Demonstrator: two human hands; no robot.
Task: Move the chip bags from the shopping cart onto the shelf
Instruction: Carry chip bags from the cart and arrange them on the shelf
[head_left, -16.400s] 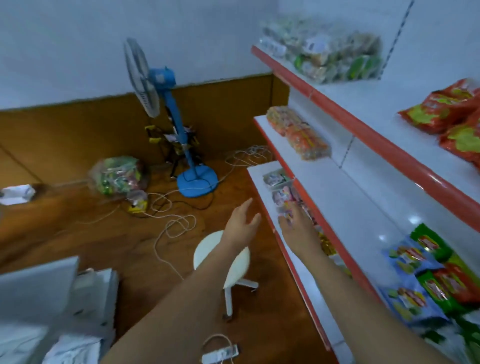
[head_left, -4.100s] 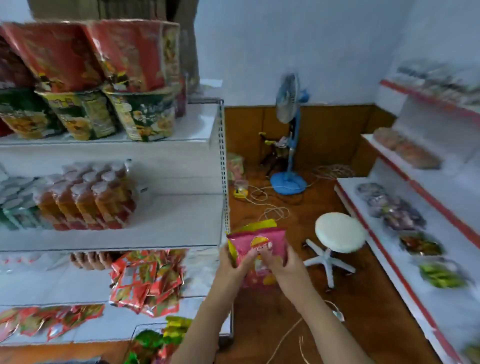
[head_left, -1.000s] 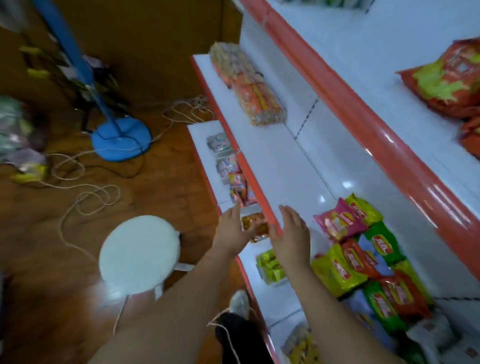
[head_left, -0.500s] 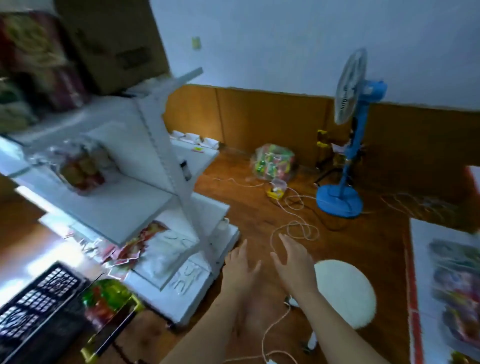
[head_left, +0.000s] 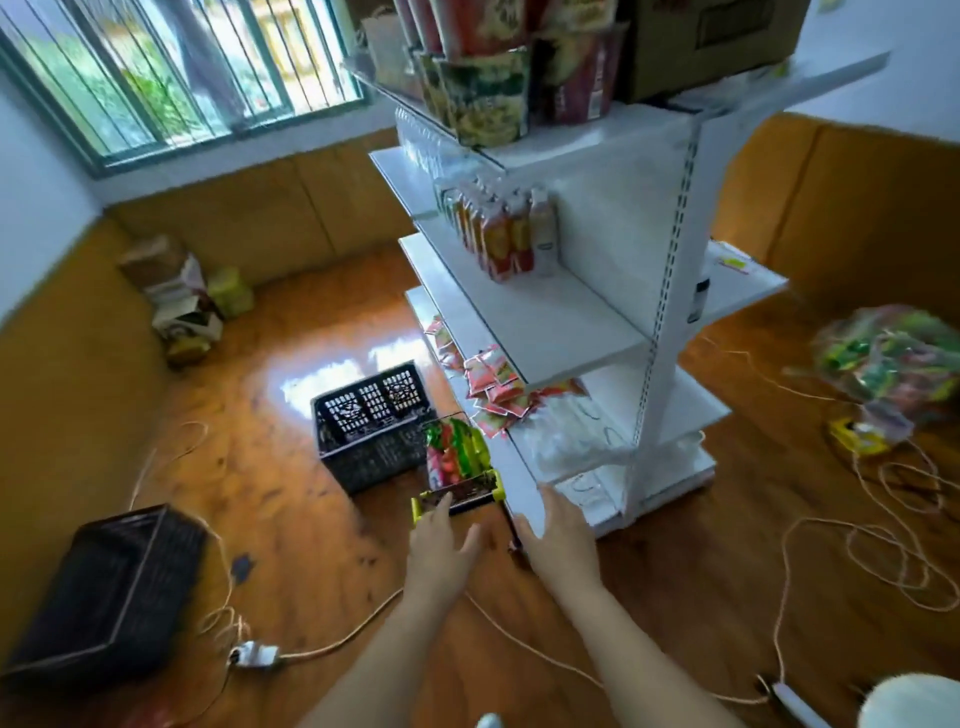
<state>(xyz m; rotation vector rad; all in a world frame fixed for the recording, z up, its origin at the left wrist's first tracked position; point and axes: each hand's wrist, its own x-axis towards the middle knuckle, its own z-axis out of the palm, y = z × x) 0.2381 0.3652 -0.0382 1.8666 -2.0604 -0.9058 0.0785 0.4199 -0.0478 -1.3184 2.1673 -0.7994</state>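
Note:
Red and green chip bags (head_left: 456, 454) lie in a small shopping cart (head_left: 457, 493) with a yellow-trimmed rim, standing on the floor beside a white freestanding shelf unit (head_left: 550, 322). My left hand (head_left: 439, 540) hovers just below the cart's near rim, fingers spread and empty. My right hand (head_left: 558, 535) is stretched out beside it, near the corner of the unit's bottom shelf, also empty. The red-edged wall shelf that holds the placed chip bags is out of view.
A black crate (head_left: 371, 421) sits behind the cart and another black crate (head_left: 111, 587) at lower left. Cables and a power strip (head_left: 254, 656) trail across the wooden floor. A clear bag of snacks (head_left: 893, 364) lies at right; boxes (head_left: 179, 296) stand by the wall.
My view has swung left from the fan and stool to the cart and white shelf unit. Both hands stay empty and now reach toward the cart.

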